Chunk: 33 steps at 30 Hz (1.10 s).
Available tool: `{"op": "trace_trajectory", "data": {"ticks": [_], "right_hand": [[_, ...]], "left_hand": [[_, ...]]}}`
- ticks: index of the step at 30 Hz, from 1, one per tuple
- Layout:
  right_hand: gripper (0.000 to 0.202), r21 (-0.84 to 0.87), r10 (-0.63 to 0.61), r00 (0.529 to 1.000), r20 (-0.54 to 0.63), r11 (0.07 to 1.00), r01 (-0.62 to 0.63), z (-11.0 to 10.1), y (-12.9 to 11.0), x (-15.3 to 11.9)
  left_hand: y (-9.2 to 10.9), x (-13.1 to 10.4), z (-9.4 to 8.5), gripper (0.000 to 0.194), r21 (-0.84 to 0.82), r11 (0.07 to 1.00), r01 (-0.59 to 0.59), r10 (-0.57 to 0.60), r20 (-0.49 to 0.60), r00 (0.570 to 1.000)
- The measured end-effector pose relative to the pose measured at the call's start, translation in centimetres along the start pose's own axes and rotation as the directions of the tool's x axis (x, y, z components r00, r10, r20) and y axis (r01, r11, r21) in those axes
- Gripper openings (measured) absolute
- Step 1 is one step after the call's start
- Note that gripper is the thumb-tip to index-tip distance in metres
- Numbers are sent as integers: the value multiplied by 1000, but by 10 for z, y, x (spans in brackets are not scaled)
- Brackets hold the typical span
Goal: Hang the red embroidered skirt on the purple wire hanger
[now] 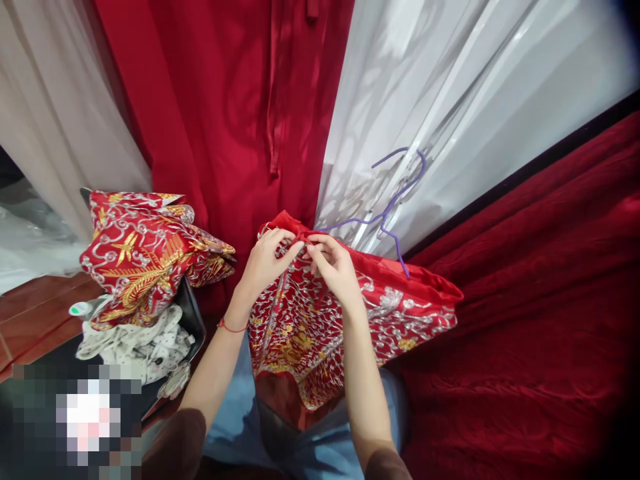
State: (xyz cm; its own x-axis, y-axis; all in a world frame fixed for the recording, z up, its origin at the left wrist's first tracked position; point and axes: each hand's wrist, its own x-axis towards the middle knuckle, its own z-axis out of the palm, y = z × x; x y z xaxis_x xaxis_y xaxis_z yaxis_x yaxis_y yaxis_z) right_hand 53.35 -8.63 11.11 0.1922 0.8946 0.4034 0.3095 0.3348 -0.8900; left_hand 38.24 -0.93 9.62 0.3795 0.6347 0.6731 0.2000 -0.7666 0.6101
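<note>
A red garment [320,333] with silver and gold embroidery hangs in front of me, its plain red waistband along the top. My left hand [270,257] pinches the waistband edge, thumb and fingers pressed together. Close beside it, my right hand [333,260] grips the same edge, with its fingers curled in. Between the fingertips the red cloth is bunched; any small fastening there is too small to make out. A purple hanger [384,217] rises out of the garment's top, its hook up and to the right, touched by neither hand.
Another red and gold embroidered cloth [140,257] lies at the left on a chair [193,313], above white dotted fabric [140,347]. Long red cloth [225,100] and white cloth [400,80] hang behind. Dark red drapery [540,333] fills the right side.
</note>
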Motion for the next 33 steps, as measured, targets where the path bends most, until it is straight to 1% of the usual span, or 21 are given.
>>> {"op": "trace_trajectory", "data": {"ticks": [3,6,10,13,17,19,21,22,24,25,27,28,29,30,32,33], "right_hand": [[35,-142,-58,998,-39,988,52,2,0,1],[29,-261,-124,988,-89,960,97,5,-2,2],[25,-369,-198,967,-159,921,128,4,-2,4],[22,-445,-276,934,-225,882,154,4,-1,5],[20,-455,-324,903,-284,874,171,11,2,3],[21,-452,-335,886,-322,876,167,14,3,2],[21,-441,-331,880,-341,883,161,15,3,0],[23,-424,-308,889,-338,893,149,15,3,-1],[27,-389,-233,927,-295,915,106,12,3,-4],[28,-385,-193,947,-258,919,83,10,2,-5],[28,-412,-131,979,-156,910,56,5,2,-6],[26,-428,-108,990,-94,902,58,2,2,-6],[23,-436,-85,996,-27,898,65,0,2,-7],[20,-433,-67,997,33,898,74,-3,2,-7],[15,-402,-44,988,150,910,102,-7,1,-7],[13,-374,-41,977,208,920,119,-8,0,-7]], "left_hand": [[-6,8,7,20,-41,999,-15,15,-12,1000],[-9,9,9,22,-121,993,1,-3,-15,1000],[-12,7,1,22,-145,989,9,-12,-20,1000],[-13,4,-6,23,-136,990,20,-25,-35,999],[-12,0,-7,22,-143,990,21,-28,-54,998],[-12,-3,-5,21,-182,982,41,-52,-58,997],[-13,-7,-4,22,-278,954,112,-120,-11,993],[-14,-9,-5,23,-337,927,162,-160,35,986],[-15,-12,-8,23,-424,870,250,-216,127,968],[-16,-14,-12,22,-442,857,263,-223,140,965],[-16,-17,-19,20,-428,874,229,-192,129,973],[-15,-18,-22,18,-391,897,205,-163,137,977],[-15,-19,-25,18,-327,926,187,-142,157,977],[-14,-21,-26,19,-252,949,189,-153,155,976],[-13,-24,-26,19,-44,973,226,-219,127,967],[-13,-26,-25,20,86,961,263,-271,95,958]]}}
